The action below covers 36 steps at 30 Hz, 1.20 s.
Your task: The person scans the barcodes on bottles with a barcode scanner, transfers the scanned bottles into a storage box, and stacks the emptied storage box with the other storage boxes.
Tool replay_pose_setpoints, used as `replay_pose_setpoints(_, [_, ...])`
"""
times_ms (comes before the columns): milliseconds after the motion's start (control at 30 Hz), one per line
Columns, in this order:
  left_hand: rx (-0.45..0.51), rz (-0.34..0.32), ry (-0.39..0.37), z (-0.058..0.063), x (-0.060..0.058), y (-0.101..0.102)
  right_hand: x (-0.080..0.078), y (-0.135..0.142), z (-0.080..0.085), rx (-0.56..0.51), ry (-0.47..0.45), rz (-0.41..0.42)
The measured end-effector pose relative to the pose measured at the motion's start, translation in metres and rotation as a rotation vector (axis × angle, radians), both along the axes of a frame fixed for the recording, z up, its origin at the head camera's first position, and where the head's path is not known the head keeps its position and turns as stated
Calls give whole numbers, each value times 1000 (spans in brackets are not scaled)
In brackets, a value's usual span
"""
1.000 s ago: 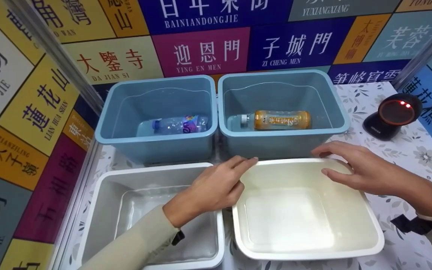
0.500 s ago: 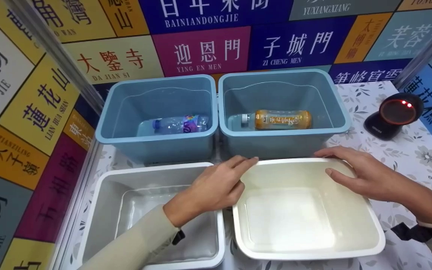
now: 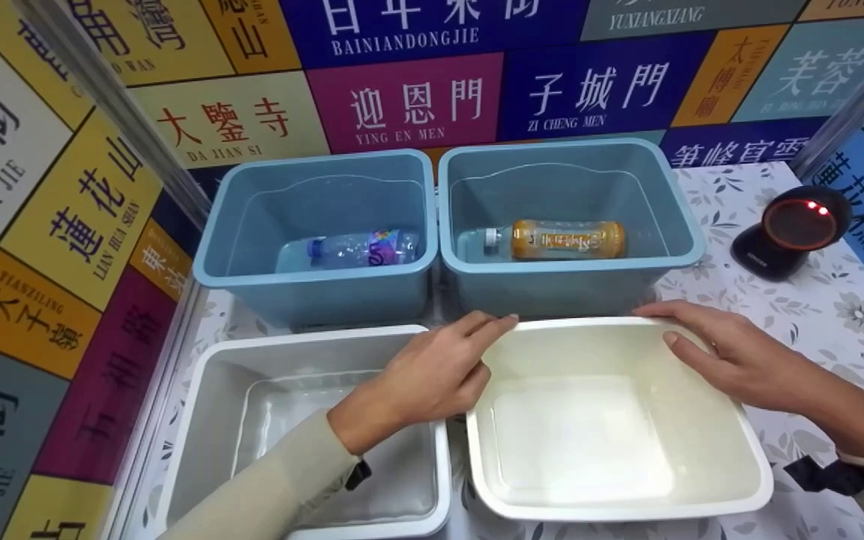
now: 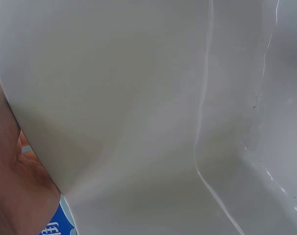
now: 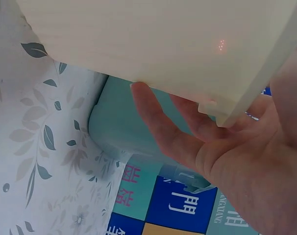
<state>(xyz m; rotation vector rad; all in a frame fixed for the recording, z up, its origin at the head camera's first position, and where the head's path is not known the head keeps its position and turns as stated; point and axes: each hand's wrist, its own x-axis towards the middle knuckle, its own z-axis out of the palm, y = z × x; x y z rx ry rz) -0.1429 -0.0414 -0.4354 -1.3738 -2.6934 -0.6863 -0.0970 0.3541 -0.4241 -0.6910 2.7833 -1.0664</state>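
Observation:
A cream plastic bin (image 3: pixel 582 435) stands at the front right of the table. My left hand (image 3: pixel 426 375) reaches across the grey bin (image 3: pixel 199 420) and grips the cream bin's far left corner, its index finger over the rim. My right hand (image 3: pixel 739 352) holds the far right corner. In the right wrist view, the fingers (image 5: pixel 163 127) of that hand lie along the outside of the cream wall (image 5: pixel 153 44). The left wrist view is mostly the grey bin's inner wall (image 4: pixel 124 98), with part of my left hand (image 4: pixel 21 186) beyond its edge.
Behind stand two blue bins: the left bin (image 3: pixel 312 279) holds a clear bottle (image 3: pixel 364 249) with a purple label, the right bin (image 3: pixel 574 268) an orange-labelled bottle (image 3: pixel 568 240). A black scanner (image 3: pixel 792 229) with red lights is at the right. Printed panels (image 3: pixel 406 101) enclose the table.
My right hand has shifted a little to the right and nearer me along the cream bin's corner. My left hand and the bins have hardly moved.

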Motion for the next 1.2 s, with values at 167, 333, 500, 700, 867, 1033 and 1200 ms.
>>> replay_pose_setpoints(167, [6,-2,1,-2,0,1,3,4,-6,-41,-28,12])
replay_pose_setpoints(333, [1,-7,-7,-3,1,3,7,6,-9,-65,-36,9])
replay_pose_setpoints(500, [0,0,-3,-2,1,3,8,6,-10,-62,-1,9])
replay_pose_setpoints(700, [-7,2,-2,-1,1,3,7,7,-9,-64,18,20])
replay_pose_setpoints(867, [-20,8,11,0,1,1,5,8,-10,-62,30,46])
replay_pose_setpoints(1033, [-36,7,20,0,1,1,4,8,-10,-69,46,42])
replay_pose_setpoints(1200, [-49,-1,19,3,1,1,5,10,-9,-75,47,56])
